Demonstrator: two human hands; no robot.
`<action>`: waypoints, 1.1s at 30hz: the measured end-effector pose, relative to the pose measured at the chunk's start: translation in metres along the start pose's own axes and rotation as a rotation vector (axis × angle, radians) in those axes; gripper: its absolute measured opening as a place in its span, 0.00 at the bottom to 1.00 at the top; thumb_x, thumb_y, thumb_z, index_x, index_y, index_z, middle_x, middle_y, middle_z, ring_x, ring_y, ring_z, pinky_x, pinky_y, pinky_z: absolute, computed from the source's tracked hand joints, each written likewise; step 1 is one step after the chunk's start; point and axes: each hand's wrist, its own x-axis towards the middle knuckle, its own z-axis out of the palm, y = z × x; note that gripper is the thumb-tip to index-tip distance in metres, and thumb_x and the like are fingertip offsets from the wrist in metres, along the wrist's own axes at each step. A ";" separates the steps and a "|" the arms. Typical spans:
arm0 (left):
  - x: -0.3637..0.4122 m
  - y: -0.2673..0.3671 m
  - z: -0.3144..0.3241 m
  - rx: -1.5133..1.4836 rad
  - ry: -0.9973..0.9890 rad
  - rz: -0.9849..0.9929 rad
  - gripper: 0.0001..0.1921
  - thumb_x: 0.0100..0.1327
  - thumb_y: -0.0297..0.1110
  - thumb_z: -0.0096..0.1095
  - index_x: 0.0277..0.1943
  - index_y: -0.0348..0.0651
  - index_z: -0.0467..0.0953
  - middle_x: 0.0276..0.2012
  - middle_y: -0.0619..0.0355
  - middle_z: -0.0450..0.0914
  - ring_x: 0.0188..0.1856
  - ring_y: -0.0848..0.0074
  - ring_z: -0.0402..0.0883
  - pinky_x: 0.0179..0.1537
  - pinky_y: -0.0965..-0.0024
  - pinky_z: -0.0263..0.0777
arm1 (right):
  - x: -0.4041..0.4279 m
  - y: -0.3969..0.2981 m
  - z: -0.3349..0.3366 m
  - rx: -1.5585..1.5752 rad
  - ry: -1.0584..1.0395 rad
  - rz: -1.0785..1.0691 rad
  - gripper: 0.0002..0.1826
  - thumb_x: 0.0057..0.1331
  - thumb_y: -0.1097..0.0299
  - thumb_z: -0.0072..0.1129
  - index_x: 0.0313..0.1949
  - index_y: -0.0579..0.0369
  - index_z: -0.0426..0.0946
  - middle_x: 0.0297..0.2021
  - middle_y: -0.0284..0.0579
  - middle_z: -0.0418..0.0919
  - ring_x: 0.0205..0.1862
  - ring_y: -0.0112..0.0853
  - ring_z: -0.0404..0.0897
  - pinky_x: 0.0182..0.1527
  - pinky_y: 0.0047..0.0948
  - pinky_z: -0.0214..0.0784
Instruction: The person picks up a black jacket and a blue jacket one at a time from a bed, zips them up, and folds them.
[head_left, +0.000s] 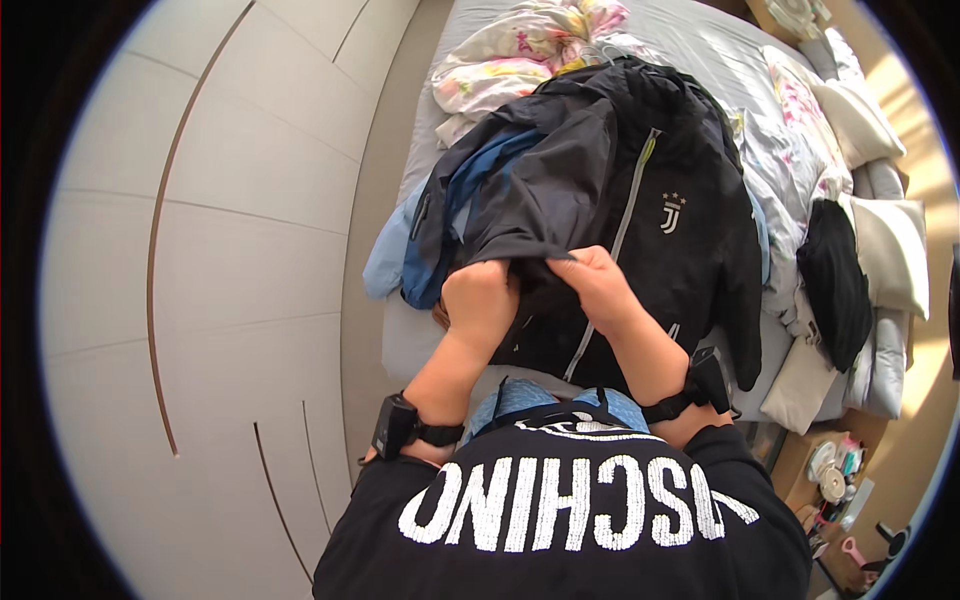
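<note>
A black zip-front jacket (690, 262) with a crest on its chest lies spread on the bed before me, over other jackets. One of its sleeves (551, 187) is drawn toward me, and both hands grip the cuff end. My left hand (480, 289) is closed at the cuff's left side, its fingers partly hidden by the cloth. At the right side of the cuff, my right hand (596, 285) pinches the hem between thumb and fingers. Blue fabric (424, 262) of a jacket beneath shows on the left. Hanger hooks (611, 54) stick out near the collars.
A crumpled floral duvet (495, 82) lies at the far side of the grey-sheeted bed (697, 30). Pillows (889, 255) and a black garment (834, 285) are on the right. White wardrobe doors (255, 262) line the left. A cluttered bedside table (802, 461) stands at lower right.
</note>
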 end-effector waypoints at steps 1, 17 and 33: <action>-0.001 0.000 -0.008 -0.096 -0.048 -0.020 0.05 0.47 0.30 0.60 0.27 0.39 0.74 0.19 0.51 0.75 0.23 0.59 0.76 0.24 0.62 0.67 | 0.002 -0.001 -0.003 0.028 0.040 0.032 0.12 0.62 0.69 0.52 0.24 0.63 0.77 0.20 0.31 0.75 0.21 0.15 0.69 0.23 0.15 0.60; 0.014 0.029 -0.039 -1.043 -0.023 -0.279 0.04 0.58 0.25 0.56 0.29 0.35 0.70 0.24 0.60 0.67 0.24 0.80 0.64 0.26 0.77 0.59 | -0.041 -0.041 0.046 -1.263 0.037 -0.882 0.06 0.50 0.76 0.56 0.28 0.57 0.70 0.24 0.43 0.72 0.27 0.39 0.73 0.31 0.32 0.67; 0.011 0.080 -0.017 -0.599 0.168 0.256 0.05 0.47 0.26 0.57 0.24 0.38 0.67 0.23 0.51 0.68 0.28 0.58 0.70 0.28 0.62 0.64 | -0.057 -0.037 0.003 -1.458 0.304 -0.141 0.08 0.51 0.68 0.50 0.23 0.61 0.75 0.24 0.54 0.77 0.30 0.49 0.77 0.32 0.42 0.70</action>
